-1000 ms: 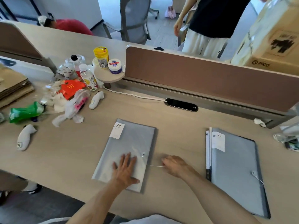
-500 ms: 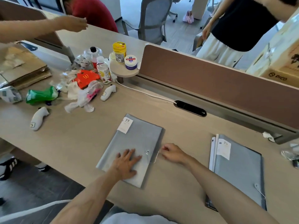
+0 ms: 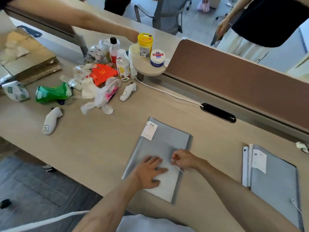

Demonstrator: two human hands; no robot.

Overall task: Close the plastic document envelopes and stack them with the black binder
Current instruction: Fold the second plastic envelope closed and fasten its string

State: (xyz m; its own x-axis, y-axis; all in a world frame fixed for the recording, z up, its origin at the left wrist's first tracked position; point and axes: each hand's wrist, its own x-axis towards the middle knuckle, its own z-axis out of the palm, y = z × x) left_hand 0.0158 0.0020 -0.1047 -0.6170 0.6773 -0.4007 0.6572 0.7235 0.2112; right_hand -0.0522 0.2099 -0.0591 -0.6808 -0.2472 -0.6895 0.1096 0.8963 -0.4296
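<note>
Presently, head view. Item one: grey envelope (image 3: 164, 144), flat on the surface (image 3: 100, 148) before the person. Left hand (image 3: 148, 173) spread upon it, pressing, likely to steady it. Right hand (image 3: 183, 159) pinches its closure string (image 3: 179, 169), probably to wind it shut. Label (image 3: 149, 130) reads "20". Item two: second envelope (image 3: 274, 185), well apart to the right. White controller (image 3: 51, 121) marked "3".
</note>
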